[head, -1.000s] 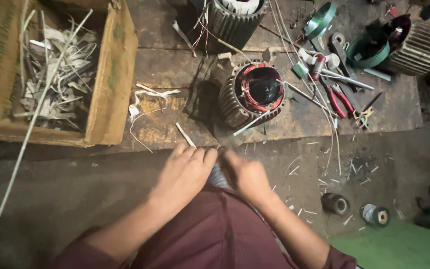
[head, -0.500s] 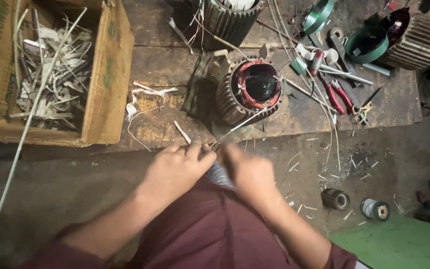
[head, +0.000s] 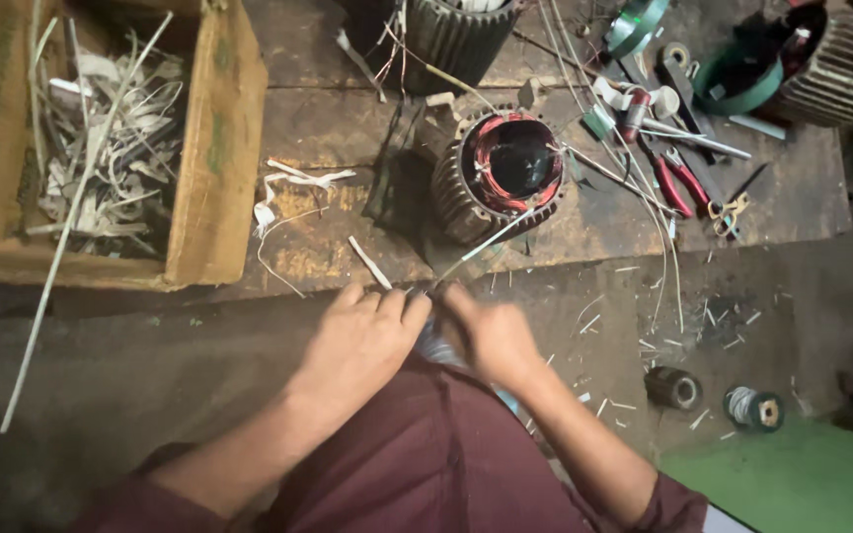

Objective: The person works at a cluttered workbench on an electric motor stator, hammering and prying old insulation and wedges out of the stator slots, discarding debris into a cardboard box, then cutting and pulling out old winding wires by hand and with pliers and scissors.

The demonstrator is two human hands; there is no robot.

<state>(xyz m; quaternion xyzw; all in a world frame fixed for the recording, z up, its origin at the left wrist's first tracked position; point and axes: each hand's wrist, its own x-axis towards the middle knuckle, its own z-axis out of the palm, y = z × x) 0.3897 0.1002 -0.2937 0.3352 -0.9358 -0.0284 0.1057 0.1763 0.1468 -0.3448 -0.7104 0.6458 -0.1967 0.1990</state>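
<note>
1. On the floor [head: 150, 365], a dusty grey concrete surface carries scattered white offcuts; a low table [head: 348, 128] of worn, stained wooden planks stands just beyond the person's knees, and a green mat [head: 802, 484] covers the lower right corner.
2. The left hand [head: 357, 345] and the right hand [head: 491, 336] meet just below the table edge, fingers curled around a small bluish-grey piece [head: 436, 345]; what this piece is cannot be told. Both hands are closed on it, above the maroon-clad lap.
3. A motor stator [head: 501, 173], a ribbed grey metal cylinder, rests on the table just beyond the hands; its bore shows red and copper-coloured windings, and a thin white strip [head: 491, 240] sticks out of it toward the hands.
4. A cardboard box [head: 214, 148], open at the top, stands at the left; it contains a tangle of pale strips and sticks [head: 101, 138].
5. Red-handled pliers [head: 678, 183] and a green tape roll [head: 639, 25] lie at the right among loose tools.
6. Two small wire spools [head: 713, 398] lie on the floor near the green mat.
</note>
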